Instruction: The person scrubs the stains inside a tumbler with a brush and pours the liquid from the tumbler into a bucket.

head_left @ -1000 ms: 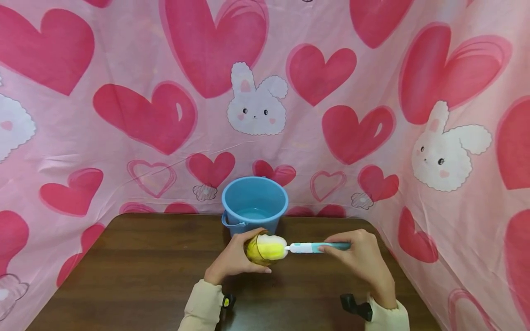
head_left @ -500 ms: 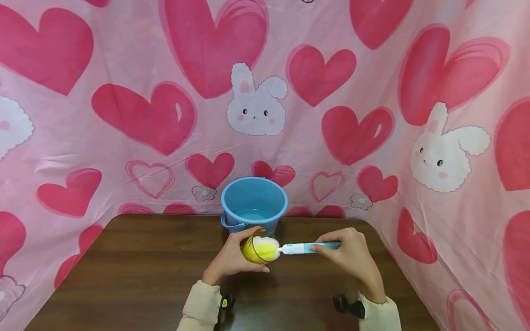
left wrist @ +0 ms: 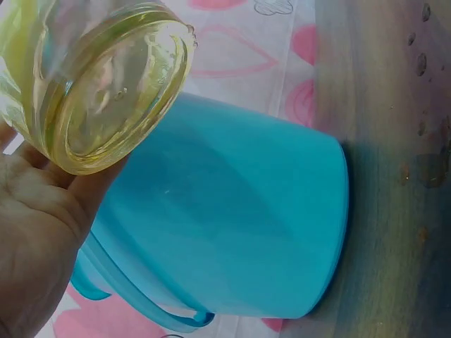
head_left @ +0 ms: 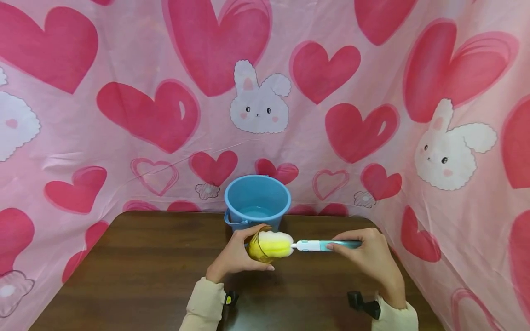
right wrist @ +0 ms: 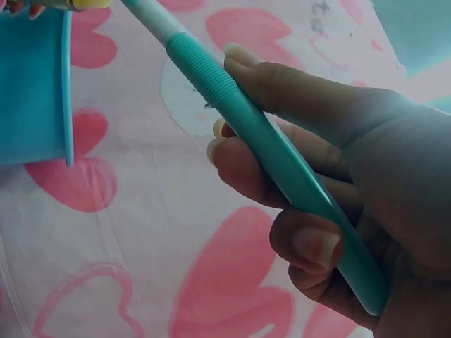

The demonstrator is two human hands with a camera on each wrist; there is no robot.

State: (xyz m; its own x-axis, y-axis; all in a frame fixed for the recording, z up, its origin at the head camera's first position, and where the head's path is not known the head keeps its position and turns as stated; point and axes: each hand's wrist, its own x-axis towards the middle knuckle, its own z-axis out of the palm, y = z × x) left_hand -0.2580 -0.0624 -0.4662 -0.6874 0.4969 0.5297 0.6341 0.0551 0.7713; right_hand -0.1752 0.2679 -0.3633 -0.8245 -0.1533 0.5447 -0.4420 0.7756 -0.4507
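My left hand (head_left: 233,257) grips an amber-tinted clear glass (left wrist: 120,91) that is tipped on its side, its mouth facing right. Partly inside that mouth is the yellow and white sponge head of a bottle brush (head_left: 275,244). My right hand (head_left: 370,253) holds the brush by its teal handle (right wrist: 282,162), thumb on one side and curled fingers on the other. Both hands are above the table, in front of the blue bucket (head_left: 257,197). The glass's thick base shows in the left wrist view, while the sponge's far end is hidden inside the glass.
The blue bucket stands near the table's back edge with some water in it, its handle (left wrist: 134,292) hanging down. Water drops (left wrist: 421,65) lie on the brown wooden table (head_left: 165,257). A pink cloth (head_left: 306,138) with hearts and rabbits hangs behind and at the sides.
The right hand pushed the brush left, deeper into the glass, then drew it back right, so more of the sponge shows now. The left hand has kept its grip on the glass.
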